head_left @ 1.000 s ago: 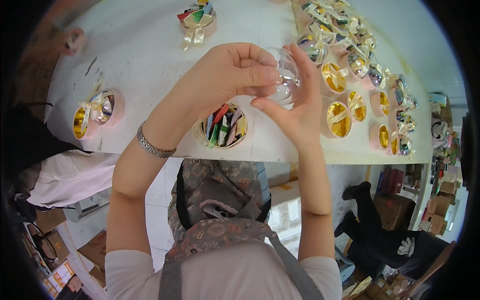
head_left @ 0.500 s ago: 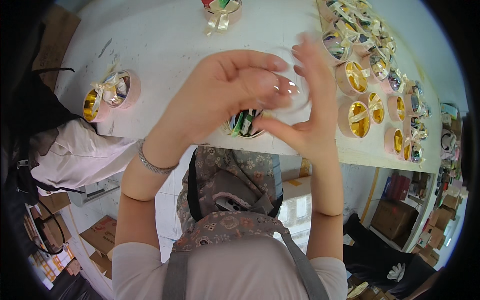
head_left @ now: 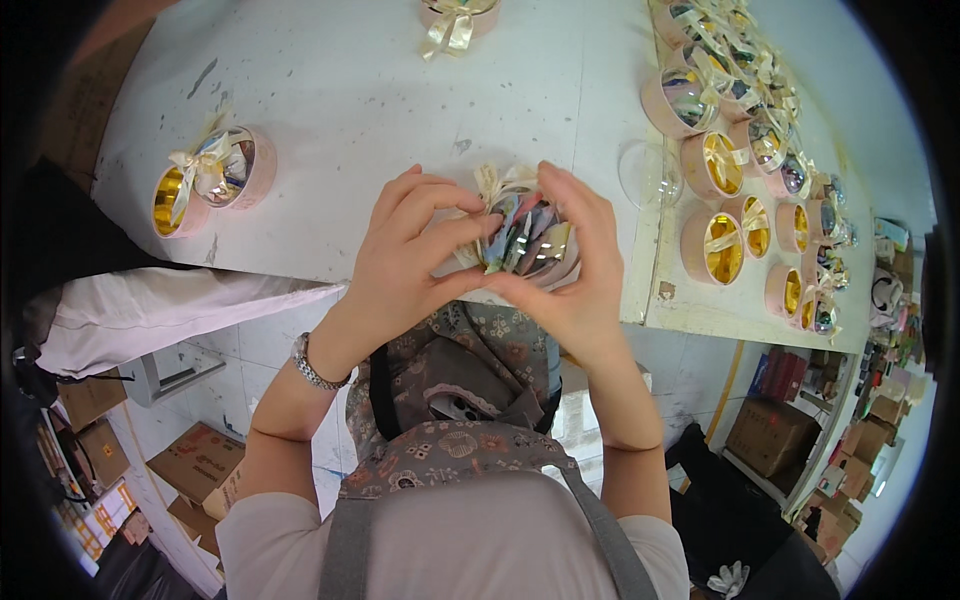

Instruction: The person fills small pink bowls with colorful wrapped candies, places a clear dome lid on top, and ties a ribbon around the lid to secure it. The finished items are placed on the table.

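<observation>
Two bare hands cup a round clear-lidded gift box [head_left: 525, 240] filled with colourful folded items and topped by a cream ribbon bow, at the near edge of a white worktable [head_left: 400, 90]. Left hand [head_left: 410, 260] and right hand [head_left: 575, 270] press curled fingertips against its rim. Pink round boxes with gold lining [head_left: 720, 245] stand to the right.
</observation>
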A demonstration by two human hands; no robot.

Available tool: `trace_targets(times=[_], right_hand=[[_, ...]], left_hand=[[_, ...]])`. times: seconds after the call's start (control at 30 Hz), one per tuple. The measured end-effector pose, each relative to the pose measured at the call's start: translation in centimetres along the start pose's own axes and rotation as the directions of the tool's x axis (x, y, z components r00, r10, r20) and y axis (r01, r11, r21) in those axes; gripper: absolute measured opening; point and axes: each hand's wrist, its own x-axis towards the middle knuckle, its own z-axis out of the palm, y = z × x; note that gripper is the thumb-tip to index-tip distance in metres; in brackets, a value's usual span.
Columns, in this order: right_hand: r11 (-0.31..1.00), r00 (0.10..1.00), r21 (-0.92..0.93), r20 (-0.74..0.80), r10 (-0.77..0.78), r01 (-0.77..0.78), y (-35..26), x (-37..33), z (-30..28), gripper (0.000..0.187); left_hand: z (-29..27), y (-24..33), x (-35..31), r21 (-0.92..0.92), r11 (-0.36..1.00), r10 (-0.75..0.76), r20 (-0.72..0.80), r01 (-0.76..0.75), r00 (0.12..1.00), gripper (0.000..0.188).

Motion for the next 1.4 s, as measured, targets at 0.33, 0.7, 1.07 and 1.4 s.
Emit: trace_targets(times=[0.33,0.7,1.07,1.4], right_hand=[[0.969,0.984,-0.180,-0.021,-0.176,0.169,0.5,0.0,0.8,0.067],[0.976,0.974,-0.095,-0.094,-0.207,0.198,1.8,-0.7,1.7,0.063],[0.968,0.953,0.030,-0.190,-0.238,0.248,2.2,-1.0,1.7,0.065],[0.974,0.970,0.016,-0.092,-0.224,0.227,1.4,-0.6,1.5,0.060]], left_hand=[[0.0,0.3,0.6,-0.438,0.786,-0.406,0.167,0.436,0.899,0.037],[-2.3,0.9,3.2,-0.127,0.735,-0.540,0.485,0.666,0.688,0.020],[-2.0,1.9,3.4,-0.326,0.723,-0.510,0.342,0.609,0.789,0.007],[-2.2,-0.1,4.5,-0.467,0.322,-0.628,0.546,0.824,0.554,0.015]])
